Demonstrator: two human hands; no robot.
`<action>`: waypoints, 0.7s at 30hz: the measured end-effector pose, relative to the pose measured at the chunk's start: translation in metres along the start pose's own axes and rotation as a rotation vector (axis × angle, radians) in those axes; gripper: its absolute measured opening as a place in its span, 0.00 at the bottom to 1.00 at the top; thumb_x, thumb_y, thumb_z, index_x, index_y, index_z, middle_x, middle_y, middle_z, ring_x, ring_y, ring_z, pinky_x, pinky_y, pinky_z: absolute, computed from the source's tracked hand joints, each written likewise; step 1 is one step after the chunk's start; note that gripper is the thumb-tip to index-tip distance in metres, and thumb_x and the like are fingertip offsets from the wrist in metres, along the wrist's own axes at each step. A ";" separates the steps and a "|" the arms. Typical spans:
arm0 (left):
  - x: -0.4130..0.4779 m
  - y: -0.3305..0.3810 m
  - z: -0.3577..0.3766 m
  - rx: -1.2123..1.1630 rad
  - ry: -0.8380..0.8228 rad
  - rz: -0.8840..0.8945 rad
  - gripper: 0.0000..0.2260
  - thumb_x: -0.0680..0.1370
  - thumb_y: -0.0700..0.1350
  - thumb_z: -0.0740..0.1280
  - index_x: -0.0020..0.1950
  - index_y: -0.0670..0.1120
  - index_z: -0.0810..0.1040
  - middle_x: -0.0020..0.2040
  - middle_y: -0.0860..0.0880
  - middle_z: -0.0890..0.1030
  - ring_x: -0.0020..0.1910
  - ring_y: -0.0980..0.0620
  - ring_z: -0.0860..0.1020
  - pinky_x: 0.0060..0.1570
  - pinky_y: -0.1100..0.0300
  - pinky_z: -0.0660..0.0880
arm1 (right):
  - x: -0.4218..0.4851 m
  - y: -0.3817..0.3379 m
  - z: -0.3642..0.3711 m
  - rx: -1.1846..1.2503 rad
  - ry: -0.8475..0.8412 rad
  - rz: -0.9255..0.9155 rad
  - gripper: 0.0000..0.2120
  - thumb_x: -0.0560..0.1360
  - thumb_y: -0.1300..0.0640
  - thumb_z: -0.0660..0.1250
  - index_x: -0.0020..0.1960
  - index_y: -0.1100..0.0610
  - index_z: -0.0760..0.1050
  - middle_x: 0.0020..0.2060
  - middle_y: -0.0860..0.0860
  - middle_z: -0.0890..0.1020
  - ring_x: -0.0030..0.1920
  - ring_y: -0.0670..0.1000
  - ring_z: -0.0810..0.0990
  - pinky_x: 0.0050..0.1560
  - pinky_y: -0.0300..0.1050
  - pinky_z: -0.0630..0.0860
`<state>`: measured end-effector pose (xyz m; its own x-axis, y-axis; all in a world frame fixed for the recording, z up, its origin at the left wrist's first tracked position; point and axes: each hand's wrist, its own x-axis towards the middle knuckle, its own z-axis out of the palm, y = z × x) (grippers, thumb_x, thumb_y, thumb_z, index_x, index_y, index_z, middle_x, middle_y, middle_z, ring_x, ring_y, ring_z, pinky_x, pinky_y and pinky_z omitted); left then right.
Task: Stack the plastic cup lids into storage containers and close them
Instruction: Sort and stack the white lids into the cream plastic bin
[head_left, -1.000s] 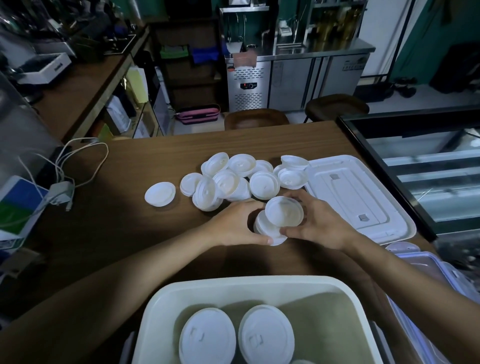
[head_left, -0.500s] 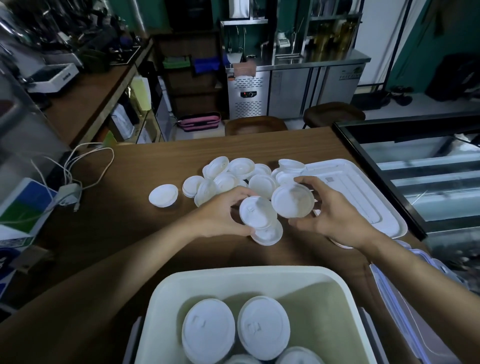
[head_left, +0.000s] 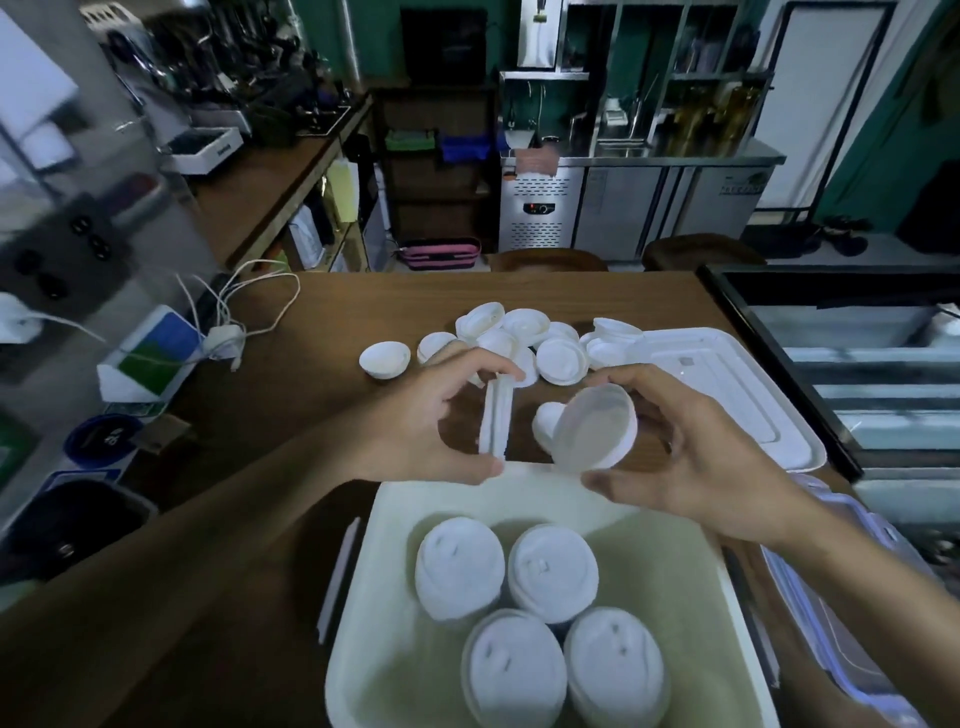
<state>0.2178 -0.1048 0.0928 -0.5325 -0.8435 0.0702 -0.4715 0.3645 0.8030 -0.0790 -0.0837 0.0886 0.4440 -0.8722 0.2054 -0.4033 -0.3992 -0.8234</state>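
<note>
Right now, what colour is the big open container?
Cream-white; the container shows best in the head view.

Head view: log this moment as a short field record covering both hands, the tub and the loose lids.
left: left hand pinches edge-on white plastic cup lids
right: right hand holds one round white plastic lid, hollow side facing camera
container: open cream rectangular plastic tub, four lid stacks inside
loose: pile of white lids on brown wooden table
cover: flat white rectangular cover on table, right of pile
</note>
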 end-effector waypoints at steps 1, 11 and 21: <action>-0.008 0.004 0.000 0.068 0.006 0.013 0.33 0.71 0.45 0.82 0.71 0.61 0.73 0.66 0.60 0.71 0.70 0.57 0.72 0.67 0.56 0.75 | -0.005 -0.004 0.002 -0.038 -0.014 -0.026 0.35 0.66 0.52 0.84 0.68 0.46 0.74 0.62 0.46 0.80 0.65 0.52 0.79 0.68 0.58 0.74; -0.059 0.022 0.029 0.605 -0.133 0.106 0.38 0.68 0.56 0.75 0.75 0.65 0.63 0.65 0.65 0.67 0.57 0.58 0.77 0.55 0.57 0.77 | -0.042 -0.026 0.026 -0.496 -0.246 -0.004 0.38 0.67 0.41 0.79 0.67 0.35 0.59 0.61 0.32 0.68 0.60 0.42 0.76 0.56 0.40 0.76; -0.068 0.001 0.044 0.723 -0.316 -0.048 0.29 0.75 0.53 0.73 0.74 0.62 0.67 0.65 0.62 0.67 0.61 0.57 0.73 0.55 0.53 0.78 | -0.042 -0.032 0.055 -0.893 -0.427 0.101 0.36 0.74 0.36 0.70 0.77 0.40 0.59 0.74 0.39 0.61 0.70 0.46 0.70 0.57 0.44 0.75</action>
<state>0.2224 -0.0294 0.0629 -0.6236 -0.7522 -0.2130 -0.7811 0.5881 0.2098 -0.0404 -0.0189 0.0772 0.5545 -0.8088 -0.1961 -0.8315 -0.5483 -0.0898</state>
